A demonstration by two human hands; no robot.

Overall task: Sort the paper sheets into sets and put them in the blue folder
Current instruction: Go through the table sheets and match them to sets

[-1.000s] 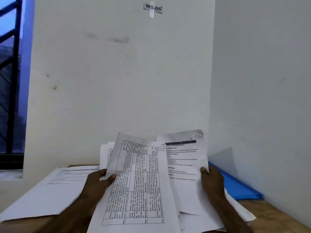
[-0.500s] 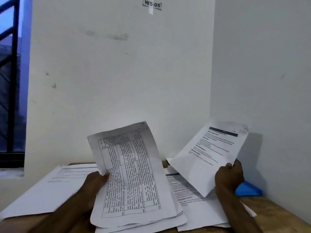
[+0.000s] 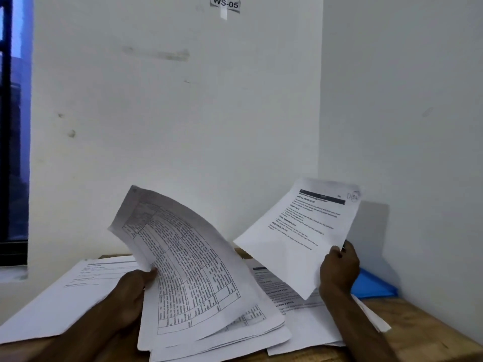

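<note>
My left hand (image 3: pixel 133 291) grips the left edge of a stack of printed sheets (image 3: pixel 193 278) whose top page carries a table and curls upward. My right hand (image 3: pixel 339 270) pinches the lower right edge of a single text sheet (image 3: pixel 300 231), raised and tilted toward the right wall. Under both lies a further text sheet (image 3: pixel 292 307) flat on the wooden table (image 3: pixel 418 333). A corner of the blue folder (image 3: pixel 373 284) shows behind my right hand, against the right wall.
A separate pile of white sheets (image 3: pixel 68 296) lies on the table's left side. White walls close in at the back and right, with a "WS-05" label (image 3: pixel 225 5) high up. A dark window frame (image 3: pixel 10 152) is at far left.
My right hand pulled the single text sheet out of the stack and lifted it to the right, uncovering the folder less. The left-hand stack tilted left and its top page curled.
</note>
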